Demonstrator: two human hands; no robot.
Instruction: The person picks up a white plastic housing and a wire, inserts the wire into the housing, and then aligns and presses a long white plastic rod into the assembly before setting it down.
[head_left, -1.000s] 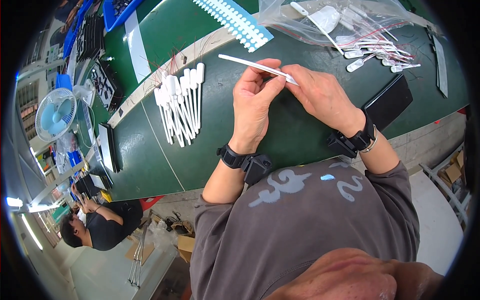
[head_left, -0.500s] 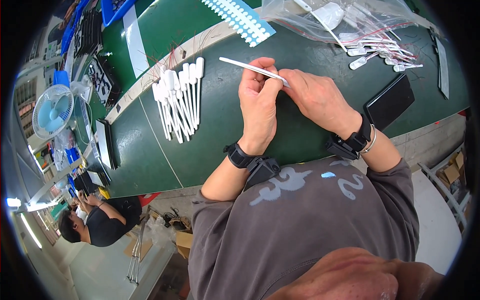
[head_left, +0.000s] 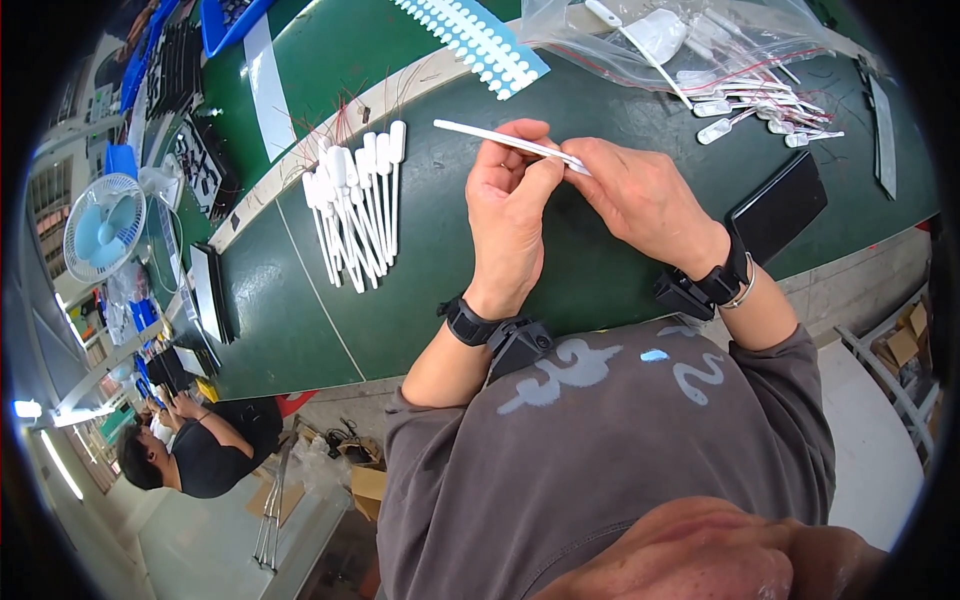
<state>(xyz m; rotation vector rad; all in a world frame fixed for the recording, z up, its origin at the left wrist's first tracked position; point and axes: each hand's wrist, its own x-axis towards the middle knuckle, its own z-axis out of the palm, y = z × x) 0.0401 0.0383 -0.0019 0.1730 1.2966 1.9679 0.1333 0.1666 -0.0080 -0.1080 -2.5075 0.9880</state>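
Note:
Above the green table (head_left: pixel 420 270) I hold a thin white stick-shaped piece (head_left: pixel 480 132) in both hands. My left hand (head_left: pixel 512 205) closes its thumb and fingers round the middle, and one end sticks out to the left. The fingers of my right hand (head_left: pixel 640 195) pinch the other end, hiding part of it. To the left lies a bunch of white paddle-shaped sticks (head_left: pixel 375 205), their wide ends away from me and thin wires beyond them. A light-blue sheet with rows of white round-ended pieces (head_left: pixel 500 62) lies past my hands.
A clear plastic bag (head_left: pixel 590 45) with white parts lies at the far right, loose wired white pieces (head_left: pixel 770 110) beside it. A black phone-like slab (head_left: pixel 780 205) is right of my right hand. At left are a fan (head_left: pixel 105 225) and another person (head_left: pixel 205 450).
My left hand has shifted slightly left and toward me. The right hand's fingers have moved a little along the stick's end; both hands keep hold of it.

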